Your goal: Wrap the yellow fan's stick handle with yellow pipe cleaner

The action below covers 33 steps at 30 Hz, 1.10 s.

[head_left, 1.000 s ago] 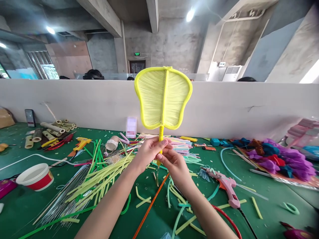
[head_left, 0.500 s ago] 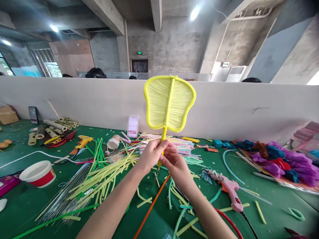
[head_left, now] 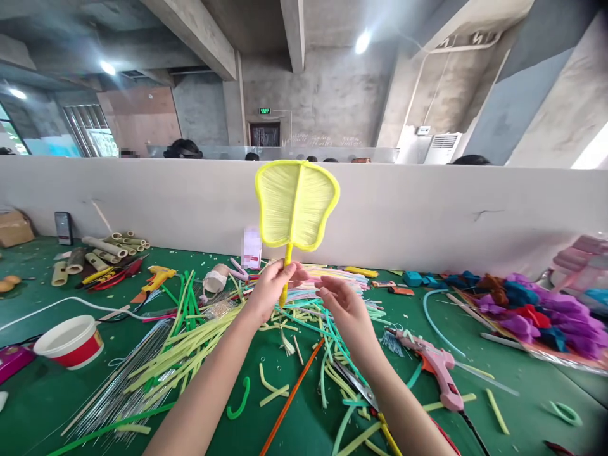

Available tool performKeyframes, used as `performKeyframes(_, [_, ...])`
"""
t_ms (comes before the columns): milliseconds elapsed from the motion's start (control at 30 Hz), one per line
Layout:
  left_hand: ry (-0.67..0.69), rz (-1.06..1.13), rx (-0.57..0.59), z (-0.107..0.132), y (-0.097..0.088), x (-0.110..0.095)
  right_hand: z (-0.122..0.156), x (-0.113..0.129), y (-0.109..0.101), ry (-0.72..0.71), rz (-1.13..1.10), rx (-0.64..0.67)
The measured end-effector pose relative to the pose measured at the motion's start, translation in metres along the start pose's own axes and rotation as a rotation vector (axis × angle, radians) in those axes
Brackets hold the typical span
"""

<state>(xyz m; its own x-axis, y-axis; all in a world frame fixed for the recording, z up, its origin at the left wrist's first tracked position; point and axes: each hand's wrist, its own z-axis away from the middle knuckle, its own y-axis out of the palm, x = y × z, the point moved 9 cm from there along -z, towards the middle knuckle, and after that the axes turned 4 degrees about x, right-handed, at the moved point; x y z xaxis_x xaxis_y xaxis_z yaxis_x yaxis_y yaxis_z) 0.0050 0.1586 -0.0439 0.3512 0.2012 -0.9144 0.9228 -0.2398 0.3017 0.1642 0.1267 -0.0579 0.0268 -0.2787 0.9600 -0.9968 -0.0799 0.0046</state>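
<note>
My left hand (head_left: 274,286) is closed round the handle of a yellow hand fan (head_left: 297,204), which stands upright above the table. The fan has a thick fuzzy rim, a centre rib and fine ribbed strands across its two lobes. A pale tassel (head_left: 286,342) shows just below the handle. To the right, my right hand (head_left: 346,311) is apart from the fan, fingers spread and slightly curled, holding nothing. Beneath the hands lie pastel pipe cleaners (head_left: 335,278), and scissors (head_left: 356,383) lie partly under my right forearm.
Yellow-green stems (head_left: 190,345) and metal wires (head_left: 126,373) cover the left side, near a paper cup (head_left: 71,342). A yellow glue gun (head_left: 159,278) lies behind them. At right are a pink glue gun (head_left: 439,367) and purple fuzzy pieces (head_left: 560,316). A white partition (head_left: 418,215) backs the table.
My right hand has let go of the fan's handle and drawn away to the right. The fan, in my left hand, has shifted left and slightly away. The scissors now show.
</note>
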Motion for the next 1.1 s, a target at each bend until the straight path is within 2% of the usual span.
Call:
performKeyframes(267, [-0.083, 0.07, 0.038, 0.007, 0.003, -0.01, 0.001, 0.017, -0.021, 0.01, -0.07, -0.089])
performKeyframes(467, [-0.115, 0.125, 0.018, 0.004, -0.005, -0.006, 0.001, 0.022, -0.028, 0.001, -0.069, -0.101])
performKeyframes(767, [0.02, 0.164, -0.078, 0.003, -0.016, -0.022, -0.004, 0.013, -0.032, 0.026, -0.061, -0.077])
performKeyframes(1100, [0.104, 0.12, -0.189, 0.008, -0.025, -0.029, -0.002, 0.007, -0.022, 0.07, -0.049, -0.049])
